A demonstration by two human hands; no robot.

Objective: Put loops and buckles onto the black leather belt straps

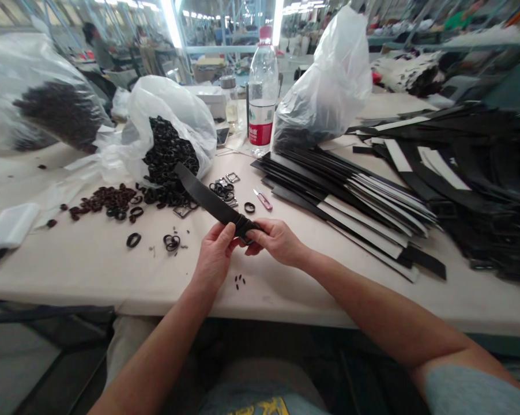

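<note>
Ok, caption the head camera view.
Left hand and right hand hold a black strap above a pale table near stacked strips.

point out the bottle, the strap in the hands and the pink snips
bottle (260,125), head view, on its label
strap (206,199), head view, on its flat length
snips (266,200), head view, on the handle

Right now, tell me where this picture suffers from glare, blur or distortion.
Head view: tube lights glare at the top, with sheen on the clear bags; the background behind the bottle is soft; wide-angle stretching lengthens the forearms and smears the strap pile at right.
</note>
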